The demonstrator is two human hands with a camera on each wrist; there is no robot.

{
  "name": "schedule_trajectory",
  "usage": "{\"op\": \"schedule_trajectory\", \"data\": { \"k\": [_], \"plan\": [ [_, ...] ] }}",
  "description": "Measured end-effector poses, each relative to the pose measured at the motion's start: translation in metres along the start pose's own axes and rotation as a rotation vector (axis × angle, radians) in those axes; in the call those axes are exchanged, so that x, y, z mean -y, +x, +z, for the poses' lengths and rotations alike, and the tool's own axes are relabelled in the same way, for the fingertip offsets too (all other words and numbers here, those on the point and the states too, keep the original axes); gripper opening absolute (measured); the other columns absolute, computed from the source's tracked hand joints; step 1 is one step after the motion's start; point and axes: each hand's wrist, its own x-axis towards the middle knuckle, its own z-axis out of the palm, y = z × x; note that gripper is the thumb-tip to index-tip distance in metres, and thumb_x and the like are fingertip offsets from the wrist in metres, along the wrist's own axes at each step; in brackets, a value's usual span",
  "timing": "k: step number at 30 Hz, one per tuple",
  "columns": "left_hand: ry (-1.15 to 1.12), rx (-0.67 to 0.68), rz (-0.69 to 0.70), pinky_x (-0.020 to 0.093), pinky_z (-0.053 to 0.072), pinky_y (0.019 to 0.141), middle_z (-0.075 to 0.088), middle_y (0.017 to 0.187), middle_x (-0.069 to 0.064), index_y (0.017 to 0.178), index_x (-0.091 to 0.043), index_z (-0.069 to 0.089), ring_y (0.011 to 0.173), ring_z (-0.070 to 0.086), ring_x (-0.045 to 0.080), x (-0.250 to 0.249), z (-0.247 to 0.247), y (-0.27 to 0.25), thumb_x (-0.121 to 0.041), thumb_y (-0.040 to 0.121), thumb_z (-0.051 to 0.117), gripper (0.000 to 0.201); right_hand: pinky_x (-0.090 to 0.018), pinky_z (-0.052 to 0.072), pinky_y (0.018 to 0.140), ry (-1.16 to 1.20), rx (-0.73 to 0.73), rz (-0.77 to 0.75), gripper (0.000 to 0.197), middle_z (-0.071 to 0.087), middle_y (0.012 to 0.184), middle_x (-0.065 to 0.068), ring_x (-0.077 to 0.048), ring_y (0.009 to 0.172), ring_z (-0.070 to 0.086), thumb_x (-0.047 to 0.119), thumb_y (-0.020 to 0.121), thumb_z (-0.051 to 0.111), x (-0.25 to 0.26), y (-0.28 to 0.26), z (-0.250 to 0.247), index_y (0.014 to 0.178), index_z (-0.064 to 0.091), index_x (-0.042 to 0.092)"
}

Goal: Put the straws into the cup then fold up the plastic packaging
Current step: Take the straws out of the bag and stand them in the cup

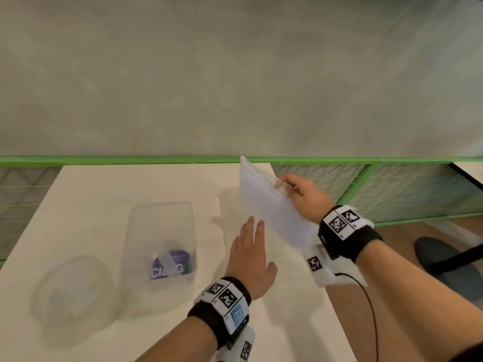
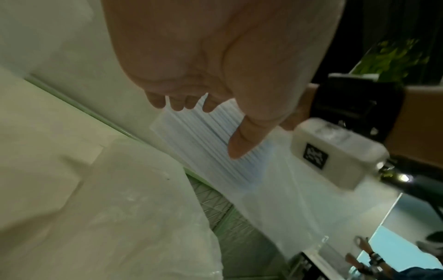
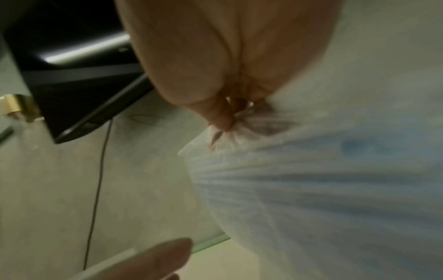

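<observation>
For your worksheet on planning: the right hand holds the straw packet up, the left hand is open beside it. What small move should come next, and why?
Probably the left hand, open and empty, should grasp the lower end of the straw packet. The right hand only pinches its edge, so the packet hangs tilted, away from the cup.

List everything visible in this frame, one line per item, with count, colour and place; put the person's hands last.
pack of straws: one, white straws in clear plastic, lifted above the table's right side
tall container: one, clear with a purple label low on it, mid-table
round container: one, clear, blurred, near left of the table
table: one, white
railing: one, green, behind the table
left hand: open, fingers straight, below the pack
right hand: pinches the pack's plastic
</observation>
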Motion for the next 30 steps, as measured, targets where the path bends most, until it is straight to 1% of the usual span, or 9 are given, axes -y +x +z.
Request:
{"op": "schedule_trajectory", "data": {
  "k": [5,7,9,11,14,17,23,25,30],
  "plan": [
    [-0.299,-0.190,0.064,0.015,-0.001,0.116,-0.008,0.163,0.002,0.154,-0.011,-0.003,0.150,-0.004,0.011,0.025,-0.028,-0.076,-0.029,0.094,0.059,0.088,-0.017,0.030,0.062,-0.202,-0.028,-0.190,0.011,0.050,0.073,0.021,0.003,0.069,0.048,0.041,0.086,0.069,0.050,-0.088,-0.016,0.086,0.061,0.033],
    [-0.461,-0.288,0.067,0.019,0.007,0.119,0.008,0.163,0.000,0.154,-0.014,0.006,0.149,0.008,0.009,0.038,-0.040,-0.109,-0.027,0.091,0.065,0.088,-0.015,0.031,0.058,-0.169,-0.051,-0.223,0.018,0.050,0.066,0.018,0.002,0.064,0.050,0.047,0.077,0.077,0.066,-0.120,-0.010,0.079,0.066,0.032],
    [-0.579,-0.361,0.081,0.024,0.019,0.119,0.024,0.157,-0.007,0.152,-0.022,0.019,0.144,0.022,0.004,0.049,-0.053,-0.142,-0.028,0.087,0.070,0.082,-0.023,0.038,0.057,-0.094,-0.026,-0.230,0.016,0.056,0.066,0.011,-0.007,0.062,0.054,0.048,0.073,0.078,0.083,-0.147,0.005,0.075,0.068,0.035],
    [-0.624,-0.361,0.103,0.021,0.030,0.113,0.045,0.144,-0.016,0.141,-0.030,0.041,0.133,0.039,0.000,0.059,-0.064,-0.175,-0.029,0.086,0.072,0.063,-0.029,0.044,0.060,-0.004,0.021,-0.258,0.011,0.061,0.071,0.005,-0.012,0.064,0.059,0.043,0.074,0.080,0.100,-0.170,0.025,0.075,0.069,0.039],
    [-0.740,-0.314,0.096,0.030,0.051,0.094,0.069,0.108,-0.015,0.105,-0.035,0.065,0.105,0.063,0.009,0.077,-0.075,-0.215,-0.032,0.084,0.073,0.023,-0.018,0.043,0.061,0.078,0.084,-0.309,0.007,0.058,0.072,0.008,-0.005,0.067,0.059,0.033,0.077,0.077,0.121,-0.192,0.055,0.080,0.076,0.027],
    [-0.837,-0.319,0.074,0.022,0.053,0.084,0.073,0.098,-0.010,0.090,-0.032,0.071,0.093,0.069,0.009,0.099,-0.086,-0.241,-0.040,0.076,0.076,0.017,-0.008,0.036,0.065,0.103,0.121,-0.377,0.009,0.053,0.075,0.015,0.004,0.070,0.054,0.027,0.082,0.073,0.135,-0.199,0.084,0.086,0.075,0.019],
    [-0.792,-0.396,-0.088,0.018,0.051,0.087,0.076,0.097,-0.006,0.086,-0.025,0.076,0.097,0.070,0.009,0.156,-0.085,-0.272,-0.026,0.074,0.075,0.012,-0.013,0.034,0.064,0.152,0.222,-0.430,0.017,0.046,0.075,0.012,-0.002,0.070,0.047,0.037,0.089,0.060,0.145,-0.192,0.166,0.088,0.071,0.025],
    [-0.729,-0.414,-0.174,0.018,0.051,0.089,0.076,0.095,-0.011,0.085,-0.027,0.076,0.097,0.070,0.006,0.183,-0.067,-0.272,-0.027,0.072,0.077,0.013,-0.016,0.033,0.066,0.117,0.266,-0.397,0.016,0.043,0.078,0.012,-0.005,0.073,0.046,0.036,0.089,0.060,0.133,-0.189,0.209,0.091,0.071,0.024],
    [-0.546,-0.408,-0.295,0.012,0.047,0.094,0.071,0.097,-0.029,0.077,-0.034,0.076,0.099,0.065,-0.009,0.223,-0.015,-0.256,0.003,0.079,0.073,0.038,-0.030,0.043,0.072,0.050,0.355,-0.347,0.031,0.044,0.085,0.008,-0.019,0.082,0.052,0.050,0.090,0.053,0.094,-0.181,0.278,0.099,0.067,0.024]
  ]
}}
